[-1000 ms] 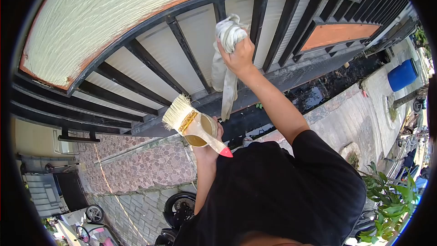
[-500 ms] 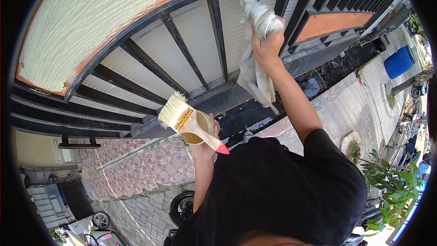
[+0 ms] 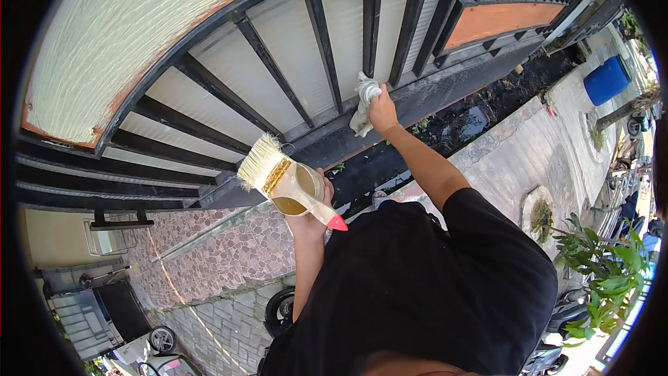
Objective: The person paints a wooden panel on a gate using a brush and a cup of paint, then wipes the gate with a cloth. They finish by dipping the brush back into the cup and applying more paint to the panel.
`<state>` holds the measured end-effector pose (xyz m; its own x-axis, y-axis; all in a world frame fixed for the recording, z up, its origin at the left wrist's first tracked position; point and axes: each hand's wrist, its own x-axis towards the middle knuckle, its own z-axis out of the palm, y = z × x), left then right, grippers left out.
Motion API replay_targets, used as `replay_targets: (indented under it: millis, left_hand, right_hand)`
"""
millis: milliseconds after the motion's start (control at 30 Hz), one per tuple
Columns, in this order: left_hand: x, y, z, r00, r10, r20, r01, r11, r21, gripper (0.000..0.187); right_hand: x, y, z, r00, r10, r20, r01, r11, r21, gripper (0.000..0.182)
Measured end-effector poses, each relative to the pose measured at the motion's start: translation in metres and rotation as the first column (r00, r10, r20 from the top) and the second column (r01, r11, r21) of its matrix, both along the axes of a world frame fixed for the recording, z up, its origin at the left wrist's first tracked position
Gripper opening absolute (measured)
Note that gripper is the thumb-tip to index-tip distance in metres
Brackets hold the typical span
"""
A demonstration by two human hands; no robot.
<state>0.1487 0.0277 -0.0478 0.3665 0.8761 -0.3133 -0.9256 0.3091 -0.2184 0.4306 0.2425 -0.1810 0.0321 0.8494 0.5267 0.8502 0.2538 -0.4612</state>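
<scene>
— Where is your one camera looking from?

— From your head, tipped steeply forward and down, so your own black shirt fills the lower middle of the round fisheye view.

— Which way does it face?

— Toward the gate, whose bars curve across the top. It stands near, within your arm's reach.

— How near are your hands?

— The left hand is close under the lens; the right hand is farther out at the gate. The paving lies well below.

Place: you stand outside a home's street front.
Signs: black barred gate, paved walkway, parked motorbike, blue drum far right.
</scene>
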Motion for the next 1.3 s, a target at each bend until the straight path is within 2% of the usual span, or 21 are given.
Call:
replay_targets:
  millis: [33, 100, 167, 200, 267, 300, 333, 367, 433, 500, 567, 667, 700, 767, 900, 1000, 1100, 1200, 1300]
  left_hand:
    - [0.001, 0.0, 0.001, 1.0, -0.006, 0.003, 0.006, 1.0, 0.003, 0.061]
    - [0.001, -0.002, 0.003, 1.0, -0.009, 0.007, 0.009, 1.0, 0.013, 0.062]
    - [0.001, -0.004, 0.005, 0.997, -0.044, 0.071, 0.042, 0.999, 0.026, 0.062]
    - [0.0, -0.005, 0.005, 0.997, -0.036, 0.074, 0.034, 0.999, 0.031, 0.062]
    - [-0.002, -0.007, 0.004, 0.997, -0.041, 0.071, 0.039, 0.999, 0.03, 0.062]
    - [-0.002, -0.007, 0.004, 0.996, -0.044, 0.072, 0.042, 0.999, 0.03, 0.062]
    - [-0.003, -0.008, 0.004, 0.998, -0.038, 0.057, 0.036, 0.999, 0.025, 0.061]
    - [-0.003, -0.008, 0.004, 0.999, -0.03, 0.042, 0.029, 0.999, 0.023, 0.061]
    - [-0.003, -0.007, 0.004, 0.998, -0.029, 0.048, 0.028, 0.999, 0.029, 0.06]
    - [-0.003, -0.007, 0.005, 0.998, -0.025, 0.05, 0.024, 0.999, 0.032, 0.059]
    - [-0.004, -0.007, 0.007, 0.998, -0.029, 0.055, 0.028, 1.0, 0.008, 0.057]
    - [-0.007, -0.006, 0.001, 0.987, -0.053, 0.151, 0.042, 0.996, 0.076, 0.051]
    - [-0.008, -0.007, -0.002, 0.987, -0.059, 0.151, 0.048, 0.996, 0.075, 0.051]
    - [-0.012, -0.005, -0.005, 0.99, -0.059, 0.13, 0.053, 0.997, 0.055, 0.052]
    - [-0.011, -0.003, 0.002, 0.987, -0.095, 0.126, 0.086, 0.994, 0.074, 0.052]
    - [-0.009, -0.003, -0.001, 0.986, -0.105, 0.133, 0.094, 0.992, 0.084, 0.053]
    - [-0.014, -0.005, -0.006, 0.993, -0.115, 0.026, 0.115, 0.993, 0.03, 0.062]
    - [-0.012, -0.008, -0.001, 0.992, -0.107, 0.064, 0.103, 0.993, 0.062, 0.063]
    - [-0.011, -0.008, -0.002, 0.994, -0.095, 0.058, 0.092, 0.994, 0.066, 0.063]
  right_hand:
    - [0.005, -0.002, -0.017, 0.994, 0.027, 0.103, -0.028, 1.0, 0.013, 0.038]
    - [0.012, -0.015, -0.022, 0.987, 0.076, 0.141, -0.074, 0.997, -0.024, 0.042]
    - [0.013, -0.021, -0.004, 0.999, 0.017, -0.048, -0.021, 0.997, -0.077, 0.047]
    - [0.016, -0.012, 0.013, 0.999, 0.018, -0.028, -0.014, 0.989, 0.146, 0.049]
    - [0.007, 0.005, 0.111, 0.983, 0.023, -0.182, 0.035, 0.951, 0.308, 0.043]
    - [0.002, 0.015, 0.16, 0.977, -0.008, -0.214, 0.098, 0.904, 0.417, 0.039]
    - [-0.001, 0.028, 0.205, 0.972, 0.022, -0.235, 0.123, 0.803, 0.583, 0.039]
    - [-0.004, 0.035, 0.242, 0.958, -0.011, -0.286, 0.193, 0.764, 0.616, 0.039]
    - [-0.007, 0.041, 0.296, 0.958, 0.011, -0.285, 0.196, 0.702, 0.685, 0.034]
    - [-0.009, 0.049, 0.288, 0.971, -0.026, -0.236, 0.186, 0.702, 0.688, 0.029]
    - [-0.012, 0.041, 0.245, 0.98, -0.055, -0.192, 0.167, 0.754, 0.635, 0.027]
    - [-0.008, 0.018, 0.156, 0.986, -0.024, -0.164, 0.089, 0.911, 0.404, 0.031]
    - [-0.006, 0.01, 0.143, 0.986, -0.03, -0.164, 0.095, 0.91, 0.403, 0.031]
    - [-0.005, 0.003, 0.131, 0.981, -0.031, -0.191, 0.073, 0.974, 0.215, 0.033]
    - [-0.009, 0.017, 0.189, 0.98, -0.079, -0.185, 0.128, 0.953, 0.274, 0.029]
    - [-0.009, 0.025, 0.245, 0.98, -0.046, -0.191, 0.129, 0.882, 0.453, 0.023]
    - [-0.012, 0.026, 0.304, 0.973, -0.102, -0.209, 0.195, 0.847, 0.495, 0.022]
    - [-0.013, 0.037, 0.287, 0.978, -0.124, -0.167, 0.195, 0.827, 0.528, 0.03]
    - [-0.013, 0.024, 0.213, 0.986, -0.124, -0.107, 0.158, 0.891, 0.426, 0.031]
